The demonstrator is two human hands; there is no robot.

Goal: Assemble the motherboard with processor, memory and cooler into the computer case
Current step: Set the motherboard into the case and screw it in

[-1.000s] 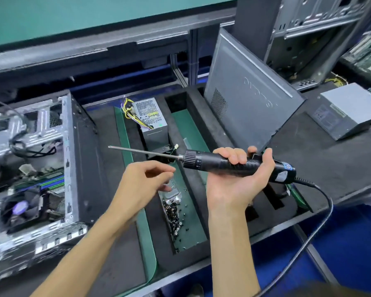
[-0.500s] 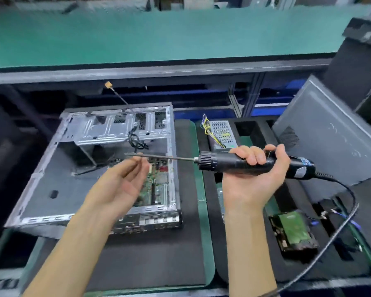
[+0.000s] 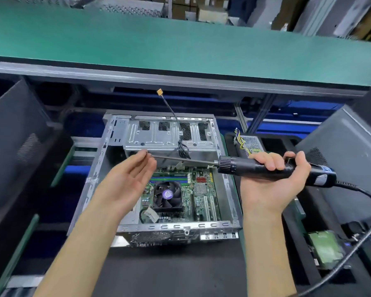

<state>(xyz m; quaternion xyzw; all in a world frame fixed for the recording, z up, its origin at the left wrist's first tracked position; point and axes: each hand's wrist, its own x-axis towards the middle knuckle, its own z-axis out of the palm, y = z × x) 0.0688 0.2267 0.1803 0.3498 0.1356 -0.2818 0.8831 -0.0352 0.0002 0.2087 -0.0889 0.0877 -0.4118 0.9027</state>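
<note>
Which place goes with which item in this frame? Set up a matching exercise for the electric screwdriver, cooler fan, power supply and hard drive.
Items:
1. electric screwdriver
2. cooler fan
3. power supply
4. hard drive

Places:
A. in the black tray at the lower right
B. on the motherboard inside the computer case
C. held level in the right hand, tip at the left hand fingertips
D. in the tray right of the case's far end

Pairs: 1-C, 2-B, 3-D, 4-A

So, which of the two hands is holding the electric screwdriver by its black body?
The right hand grips the electric screwdriver around its black body. The left hand is open, palm up, with only its fingertips at the bit's tip.
</note>
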